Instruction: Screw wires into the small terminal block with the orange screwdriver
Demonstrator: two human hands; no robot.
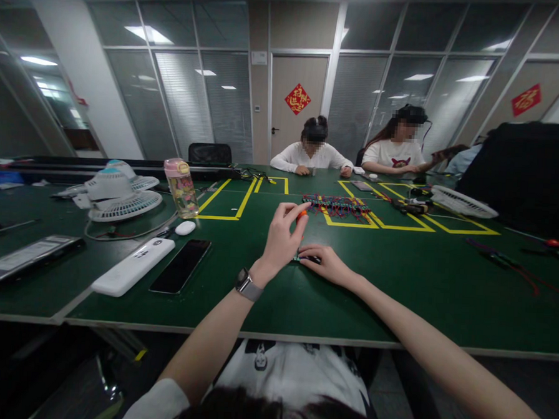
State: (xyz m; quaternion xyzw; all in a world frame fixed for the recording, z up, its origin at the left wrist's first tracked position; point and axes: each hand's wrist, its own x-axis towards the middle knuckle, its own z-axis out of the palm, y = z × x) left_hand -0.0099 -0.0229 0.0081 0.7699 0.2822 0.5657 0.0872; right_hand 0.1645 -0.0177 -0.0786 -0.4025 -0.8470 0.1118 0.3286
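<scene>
My left hand [282,238], with a watch on its wrist, is raised just above the table. Its fingers close around an upright screwdriver, whose orange handle [301,215] shows between them; the shaft is hidden. Below that, a small green and dark circuit board [297,258] lies on the table, mostly covered. The fingers of my right hand [327,265] press together on the board's right side, holding it against the tabletop. Farther forward lies a row of small boards with red and blue wires [340,206].
Left of my hands are a black phone [181,267], a white power bank [133,267], a white earbud case [185,228], a pink-lidded bottle [182,189] and a white fan [121,195]. Two people sit across the green table [237,307]. Loose wires [504,259] lie at right.
</scene>
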